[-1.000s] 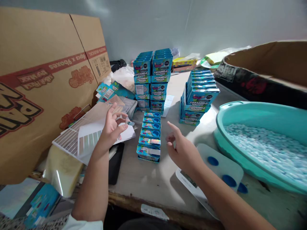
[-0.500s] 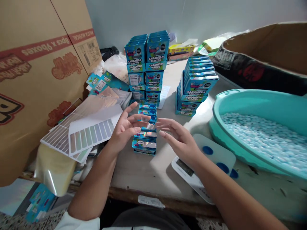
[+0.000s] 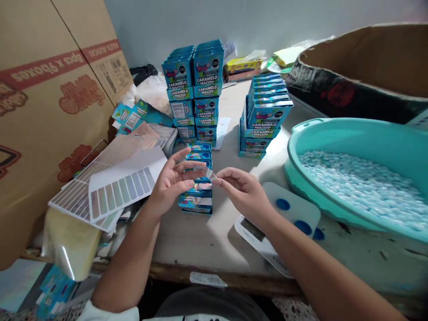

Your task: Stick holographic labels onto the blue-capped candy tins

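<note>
My right hand (image 3: pixel 249 194) pinches a small shiny strip, seemingly a sticker (image 3: pixel 210 174), between thumb and fingertips. The strip's other end meets the fingertips of my left hand (image 3: pixel 169 182), whose fingers are spread with the thumb apart. Both hands hover over a row of small blue candy boxes (image 3: pixel 195 203) standing on the table. A shiny strip lies across the top of the nearer boxes. To the left, a sheet of silvery stickers (image 3: pixel 122 191) rests on other papers.
Tall stacks of blue candy boxes (image 3: pixel 209 67) stand behind, with another stack (image 3: pixel 267 116) to the right. A white scale (image 3: pixel 267 256) lies beneath my right forearm, near a turquoise tub (image 3: pixel 294 156) of wrapped candies. A big carton (image 3: pixel 50 111) stands left.
My right fingertips have closed on the shiny strip at my left fingertips. My left hand keeps its spread pose. The whole view has shifted slightly, so the scene sits further left.
</note>
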`<state>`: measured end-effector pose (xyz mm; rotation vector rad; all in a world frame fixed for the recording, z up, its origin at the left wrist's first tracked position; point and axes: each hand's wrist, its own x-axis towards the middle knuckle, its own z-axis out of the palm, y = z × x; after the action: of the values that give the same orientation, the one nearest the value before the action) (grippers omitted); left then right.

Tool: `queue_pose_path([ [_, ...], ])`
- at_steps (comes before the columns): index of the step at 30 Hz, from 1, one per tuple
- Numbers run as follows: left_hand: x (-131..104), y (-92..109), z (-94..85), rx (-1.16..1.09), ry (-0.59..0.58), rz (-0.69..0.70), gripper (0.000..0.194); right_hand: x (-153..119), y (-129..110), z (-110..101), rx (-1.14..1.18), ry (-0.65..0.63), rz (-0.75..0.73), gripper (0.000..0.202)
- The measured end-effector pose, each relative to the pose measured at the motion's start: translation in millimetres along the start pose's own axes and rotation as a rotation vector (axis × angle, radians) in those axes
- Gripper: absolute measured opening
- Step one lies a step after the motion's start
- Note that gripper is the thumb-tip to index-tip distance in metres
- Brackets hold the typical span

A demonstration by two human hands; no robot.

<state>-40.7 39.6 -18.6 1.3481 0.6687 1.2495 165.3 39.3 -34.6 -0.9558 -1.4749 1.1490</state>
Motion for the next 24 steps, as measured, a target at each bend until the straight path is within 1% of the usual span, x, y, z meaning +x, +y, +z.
queue_pose_path([
  [3, 2, -1, 2.1, 0.033, 0.052, 0.005, 0.057, 1, 0, 0, -0.01, 0.012, 0.021, 0.029],
  [6, 4, -3, 5.1, 0.122, 0.166, 0.022, 0.047, 2, 2, -2, -0.006, 0.036, 0.039, 0.024],
  [9, 6, -7, 8.1, 0.251, 0.273, 0.025, 0.038, 2, 6, -3, -0.044, 0.059, 0.036, 0.021],
  [13, 6, -10, 10.7, 0.46, 0.366, -0.015, 0.027, 4, 9, -4, -0.091, 0.059, 0.043, 0.02],
  [15, 6, -11, 11.0, 0.556, 0.386, -0.031, 0.023, 6, 10, -5, -0.089, 0.046, 0.065, 0.019],
  [17, 7, -11, 10.9, 0.641, 0.378, -0.034, 0.019, 9, 10, -6, -0.057, 0.024, 0.111, 0.02],
  [20, 8, -12, 10.8, 0.754, 0.363, -0.053, 0.022, 14, 13, -7, 0.059, -0.015, 0.217, 0.021],
  [22, 8, -13, 11.3, 0.798, 0.371, -0.069, 0.023, 16, 15, -7, 0.128, -0.027, 0.27, 0.02],
  [24, 9, -13, 11.9, 0.817, 0.372, -0.059, 0.021, 18, 17, -7, 0.164, -0.024, 0.293, 0.021],
])
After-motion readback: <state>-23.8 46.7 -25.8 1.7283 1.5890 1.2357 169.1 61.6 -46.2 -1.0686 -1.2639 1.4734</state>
